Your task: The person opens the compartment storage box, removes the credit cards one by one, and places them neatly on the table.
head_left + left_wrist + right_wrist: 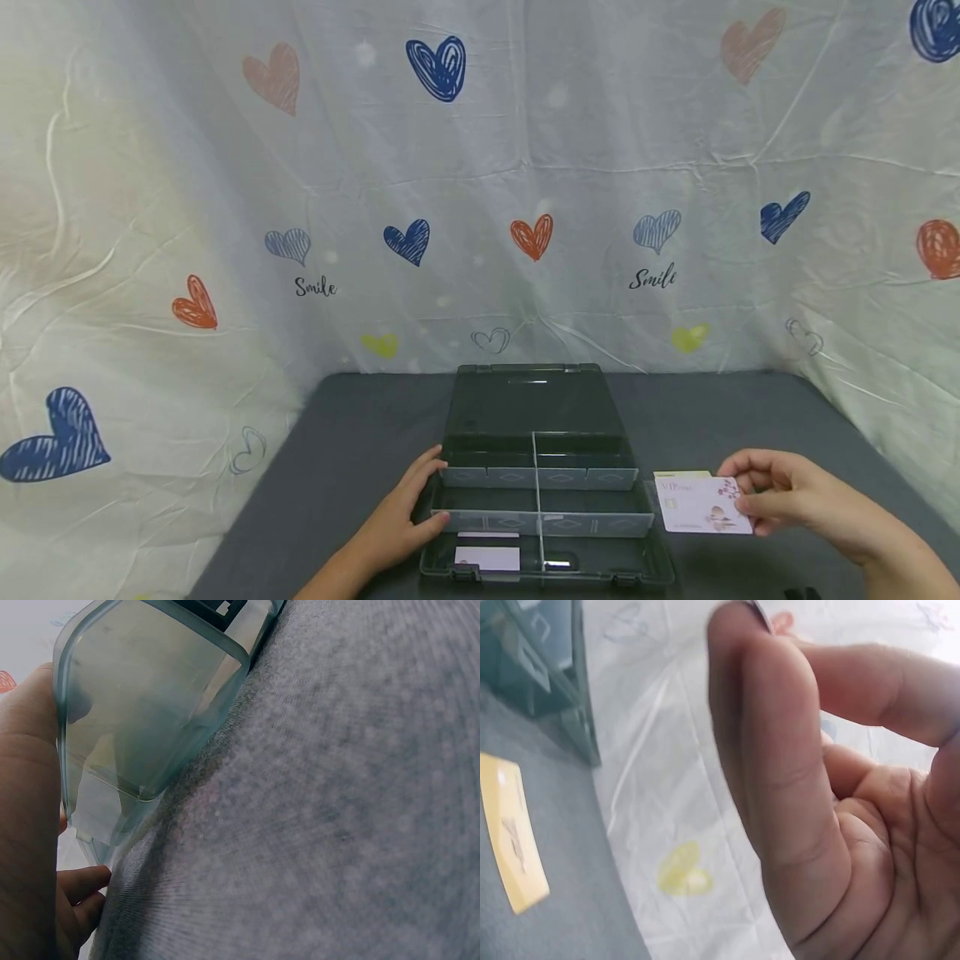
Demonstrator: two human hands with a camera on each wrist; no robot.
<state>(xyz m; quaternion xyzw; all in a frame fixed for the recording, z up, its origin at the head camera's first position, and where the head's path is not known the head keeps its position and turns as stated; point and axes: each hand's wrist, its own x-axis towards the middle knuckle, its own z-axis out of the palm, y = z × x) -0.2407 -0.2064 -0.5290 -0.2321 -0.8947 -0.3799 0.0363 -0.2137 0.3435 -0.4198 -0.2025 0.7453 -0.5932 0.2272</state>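
Note:
A dark translucent divider box (600,523) stands on the grey cloth with its lid (536,400) laid open at the back. My left hand (401,508) holds its left wall; the thumb lies over the rim and shows through the wall in the left wrist view. To the right of the box, my right hand (787,492) pinches a white VIP card (693,508) with pink flowers between thumb and fingers. Partly behind it in the head view, a yellow card (514,840) lies on the cloth. White cards (487,558) are in the near left compartment.
Clear dividers (592,523) split the box into several compartments. A small dark object (802,593) is cut off at the bottom edge, right of the box. A white curtain (480,183) printed with hearts hangs behind and beside the grey-covered table (720,417).

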